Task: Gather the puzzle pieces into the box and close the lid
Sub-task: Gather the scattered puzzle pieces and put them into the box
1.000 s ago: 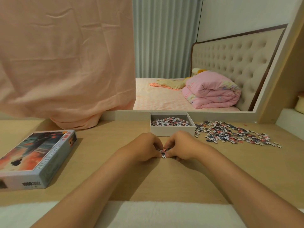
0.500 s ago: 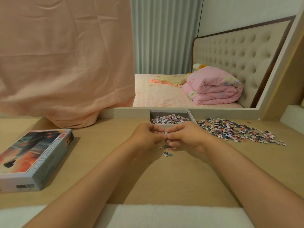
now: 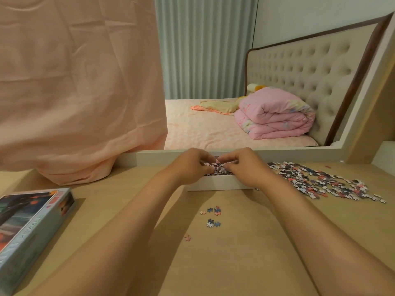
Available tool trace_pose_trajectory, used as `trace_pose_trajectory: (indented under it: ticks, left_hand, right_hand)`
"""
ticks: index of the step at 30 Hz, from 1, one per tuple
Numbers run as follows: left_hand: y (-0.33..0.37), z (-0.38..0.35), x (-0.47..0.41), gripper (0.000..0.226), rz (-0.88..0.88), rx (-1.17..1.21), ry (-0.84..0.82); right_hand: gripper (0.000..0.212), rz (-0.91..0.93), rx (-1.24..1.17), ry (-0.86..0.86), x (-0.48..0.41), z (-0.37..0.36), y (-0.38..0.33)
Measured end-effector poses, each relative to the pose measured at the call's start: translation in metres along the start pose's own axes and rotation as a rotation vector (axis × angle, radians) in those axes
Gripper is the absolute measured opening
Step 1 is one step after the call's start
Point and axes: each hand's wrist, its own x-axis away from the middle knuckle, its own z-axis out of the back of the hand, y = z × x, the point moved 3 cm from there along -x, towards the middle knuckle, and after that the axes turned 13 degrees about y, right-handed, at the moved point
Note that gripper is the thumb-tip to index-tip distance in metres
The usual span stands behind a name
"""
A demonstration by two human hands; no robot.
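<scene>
Beneath left hand [image 3: 190, 167] and right hand [image 3: 245, 170], box [image 3: 215, 185] holds puzzle pieces [image 3: 218, 170].

Noted left forearm [image 3: 119, 231] and right forearm [image 3: 310, 231] bare, reaching from near edge toward far centre and converging. Found left hand [image 3: 190, 167] and right hand [image 3: 245, 167] side by side, knuckles up, wrists roughly level. Recorded fingers [image 3: 232, 163] of both curled inward, tips nearly meeting at midline. Cannot confirm from this angle whether anything pinched between them.
</scene>
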Motion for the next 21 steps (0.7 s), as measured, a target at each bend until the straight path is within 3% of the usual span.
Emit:
trace_pose_trajectory:
  ticks: [3,7,12,16,18,21]
  left_hand:
    - [-0.007,-0.003,0.006,0.028,-0.081,-0.165,0.014]
    - [-0.010,-0.003,0.015,0.026,-0.193,-0.239,0.052]
    - [-0.001,0.019,0.037,0.015,-0.282,-0.205,0.187]
    - [0.003,0.031,0.059,0.006,-0.191,-0.191,-0.030]
    - [0.001,0.029,0.072,0.018,-0.190,-0.257,-0.113]
    - [-0.002,0.019,0.086,0.035,-0.193,-0.393,-0.162]
  right_hand:
    - [0.024,0.025,0.059,0.010,0.000,0.002,0.001]
    - [0.027,0.115,0.211,-0.124,0.007,-0.005,-0.004]
    - [0.025,0.225,0.248,0.030,0.017,0.012,-0.026]
    - [0.019,0.161,0.225,-0.273,0.039,0.012,-0.044]
    - [0.027,0.149,0.356,-0.405,0.053,0.005,-0.042]
    - [0.039,0.146,0.499,-0.438,0.068,-0.008,-0.034]
